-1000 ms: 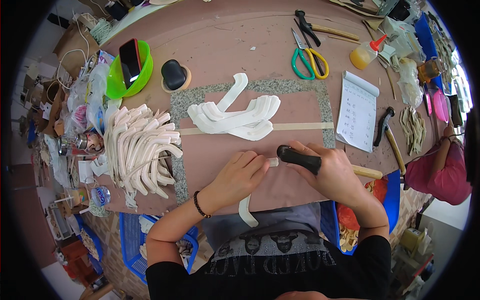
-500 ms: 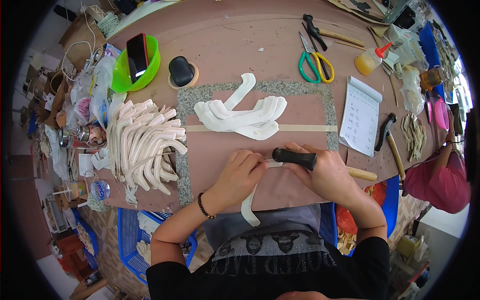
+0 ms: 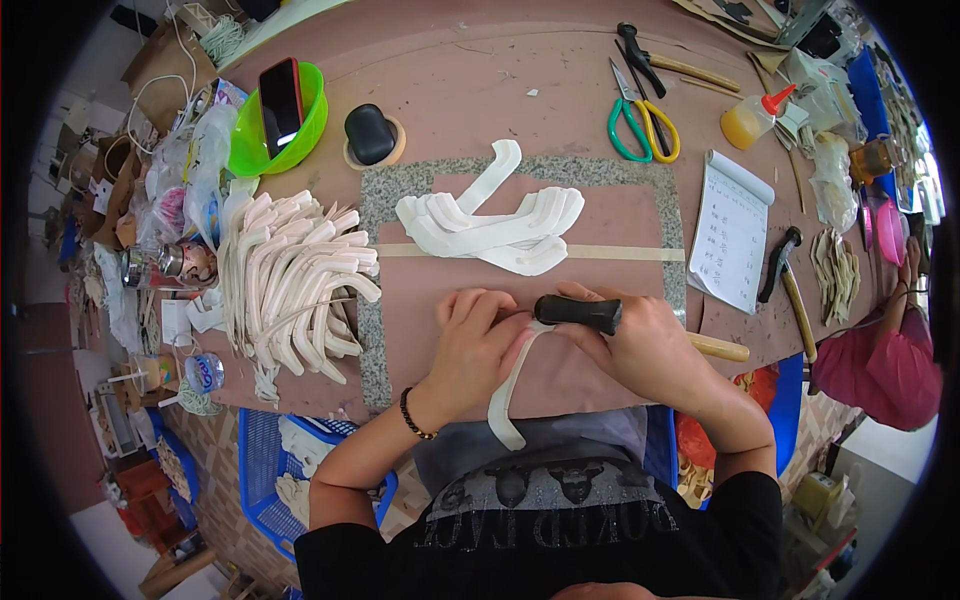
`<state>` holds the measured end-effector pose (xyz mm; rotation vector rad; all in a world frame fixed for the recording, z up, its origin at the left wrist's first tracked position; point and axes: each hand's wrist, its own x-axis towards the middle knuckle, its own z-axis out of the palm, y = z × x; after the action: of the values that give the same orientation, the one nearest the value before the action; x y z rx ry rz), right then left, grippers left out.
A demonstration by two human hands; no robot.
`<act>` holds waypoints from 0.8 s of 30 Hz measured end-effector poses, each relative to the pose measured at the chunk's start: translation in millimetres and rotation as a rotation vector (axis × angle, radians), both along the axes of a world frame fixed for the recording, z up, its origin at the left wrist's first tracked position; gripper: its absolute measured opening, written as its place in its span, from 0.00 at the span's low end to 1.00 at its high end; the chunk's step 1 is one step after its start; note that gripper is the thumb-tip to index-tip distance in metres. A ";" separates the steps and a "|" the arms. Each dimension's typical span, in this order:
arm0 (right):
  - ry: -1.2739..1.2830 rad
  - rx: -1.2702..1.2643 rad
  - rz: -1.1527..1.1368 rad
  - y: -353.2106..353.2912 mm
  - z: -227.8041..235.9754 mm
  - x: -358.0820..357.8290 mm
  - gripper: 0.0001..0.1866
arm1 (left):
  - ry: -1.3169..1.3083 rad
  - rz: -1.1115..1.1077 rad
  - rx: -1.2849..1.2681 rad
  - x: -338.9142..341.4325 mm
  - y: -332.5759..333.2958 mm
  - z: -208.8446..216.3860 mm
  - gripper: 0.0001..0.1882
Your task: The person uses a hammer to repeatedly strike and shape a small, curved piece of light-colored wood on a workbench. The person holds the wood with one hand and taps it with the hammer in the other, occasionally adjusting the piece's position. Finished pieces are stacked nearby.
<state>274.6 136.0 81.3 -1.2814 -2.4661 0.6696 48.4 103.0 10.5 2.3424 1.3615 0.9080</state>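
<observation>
A curved white strip (image 3: 507, 410) bends down toward my body, its upper end pinched in the fingers of my left hand (image 3: 478, 340). My right hand (image 3: 637, 335) is closed round a hammer (image 3: 578, 314) with a black head and a wooden handle that sticks out to the right. The fingertips of both hands meet at the strip's upper end, partly hidden by the hammer head. Beyond my hands, several curved white strips (image 3: 490, 228) lie in a loose pile. To the left is a large heap of paler cream strips (image 3: 295, 275).
A granite slab (image 3: 372, 330) frames the work spot. Behind it are a green bowl (image 3: 318, 110) with a phone, scissors (image 3: 628, 120), and another hammer (image 3: 700, 72). On the right lie a notepad (image 3: 730, 235) and a third hammer (image 3: 785, 265). Beyond sits a person in a red top (image 3: 880, 375).
My hands and the hammer head have shifted slightly left along the strip, and its upper end is now less visible. The view has tilted a little.
</observation>
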 end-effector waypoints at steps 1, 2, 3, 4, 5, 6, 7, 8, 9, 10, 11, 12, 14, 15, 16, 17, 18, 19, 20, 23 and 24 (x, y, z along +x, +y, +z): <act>-0.001 -0.017 -0.017 0.0 0.3 -1.1 0.23 | -0.029 -0.017 -0.012 -1.7 1.3 -0.7 0.10; -0.006 -0.009 -0.016 0.0 0.2 -1.1 0.23 | -0.058 -0.035 -0.025 -3.4 3.5 -2.6 0.10; -0.010 0.001 -0.010 0.7 0.1 -1.3 0.23 | -0.086 -0.048 -0.036 -5.1 4.6 -4.2 0.10; -0.014 0.011 -0.005 1.3 0.1 -1.5 0.23 | -0.081 -0.078 -0.017 -6.0 4.6 -6.3 0.10; -0.011 0.010 0.008 2.2 -0.2 -1.4 0.23 | -0.077 -0.109 0.001 -6.6 4.7 -8.6 0.11; -0.012 0.010 0.017 3.0 0.0 -0.4 0.24 | -0.076 -0.145 0.020 -6.0 5.5 -9.6 0.11; -0.013 0.009 0.026 3.6 0.4 0.1 0.24 | -0.019 -0.165 0.046 -5.2 5.9 -8.5 0.11; -0.016 -0.050 -0.005 3.9 6.3 -0.8 0.23 | 0.039 -0.184 0.071 -4.2 5.8 -6.5 0.11; -0.019 -0.114 -0.031 4.2 14.4 -2.8 0.23 | 0.096 -0.199 0.091 -3.3 4.2 -6.2 0.11; -0.023 -0.179 -0.057 4.4 18.2 -4.5 0.23 | 0.126 -0.199 0.092 -2.3 2.8 -5.7 0.11; -0.040 -0.167 -0.031 4.4 15.5 -5.5 0.23 | 0.156 -0.199 0.092 -1.3 1.3 -5.0 0.12; -0.056 -0.151 -0.012 3.9 13.8 -5.8 0.23 | 0.185 -0.205 0.096 -0.6 1.3 -2.7 0.12; -0.059 -0.140 -0.011 3.2 12.4 -7.0 0.22 | 0.130 -0.162 0.079 -0.4 0.2 -0.1 0.11; -0.046 -0.144 -0.027 3.5 11.8 -8.1 0.22 | 0.103 -0.138 0.070 -0.5 -0.7 0.8 0.11; -0.033 -0.147 -0.043 3.8 11.4 -8.6 0.22 | 0.076 -0.066 0.069 -0.2 -2.8 1.8 0.11; -0.033 -0.142 -0.040 4.1 11.2 -8.6 0.22 | 0.048 0.006 0.068 0.8 -5.8 2.8 0.11; -0.034 -0.139 -0.036 3.5 10.9 -8.7 0.22 | 0.021 0.079 0.064 1.3 -8.9 3.4 0.11; -0.034 -0.136 -0.033 3.1 10.4 -8.6 0.22 | -0.014 0.066 0.047 1.6 -10.4 1.6 0.11; -0.023 -0.080 -0.009 2.7 6.3 -7.3 0.22 | -0.049 0.052 0.031 1.8 -11.7 -2.1 0.11; 0.006 0.035 0.051 4.4 -2.0 -2.1 0.24 | -0.053 0.012 0.033 4.6 -15.2 -5.9 0.10; 0.013 0.029 0.055 4.6 -1.1 -0.7 0.25 | -0.039 -0.007 0.037 6.1 -16.1 -6.9 0.10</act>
<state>273.9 140.7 80.2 -1.1994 -2.4997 0.6510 54.5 86.9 3.6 2.3428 1.3318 0.9799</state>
